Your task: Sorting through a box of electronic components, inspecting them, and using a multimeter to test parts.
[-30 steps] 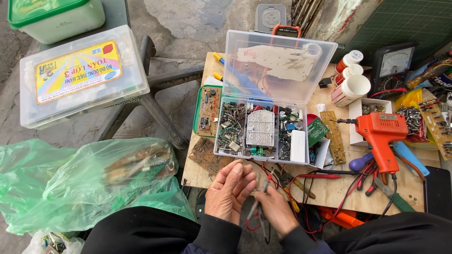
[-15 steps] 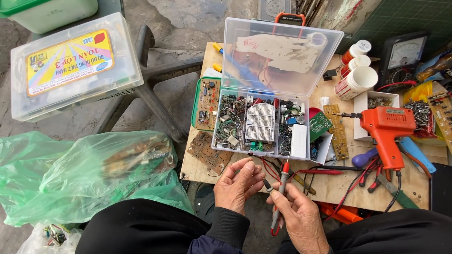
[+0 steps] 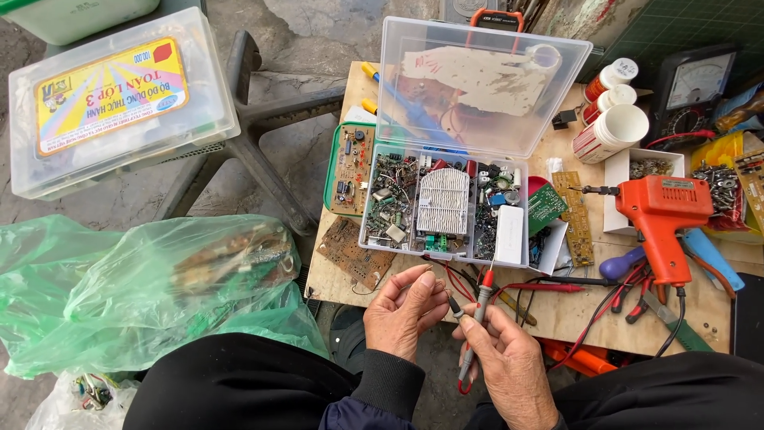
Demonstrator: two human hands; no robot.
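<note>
My left hand [image 3: 406, 314] pinches a tiny component between thumb and forefinger, too small to identify. My right hand [image 3: 509, 366] grips two multimeter probes, a red-tipped probe [image 3: 482, 296] and a darker one beside it, with tips pointing up toward my left fingers. Both hands hover at the near edge of the wooden table [image 3: 573, 310]. Just beyond them stands an open clear plastic box [image 3: 446, 209] full of electronic parts, its lid raised.
An orange soldering gun [image 3: 660, 219] lies right of the box among red and black leads, pliers and screwdrivers. Circuit boards [image 3: 350, 169] sit left of the box. An analog meter [image 3: 691, 84] stands far right. A green plastic bag [image 3: 143, 287] and a lidded box [image 3: 119, 95] lie left.
My right hand has raised the probes so their tips point up toward my left fingers. My left hand shifted slightly right and now pinches a small part. The view has drifted a little.
</note>
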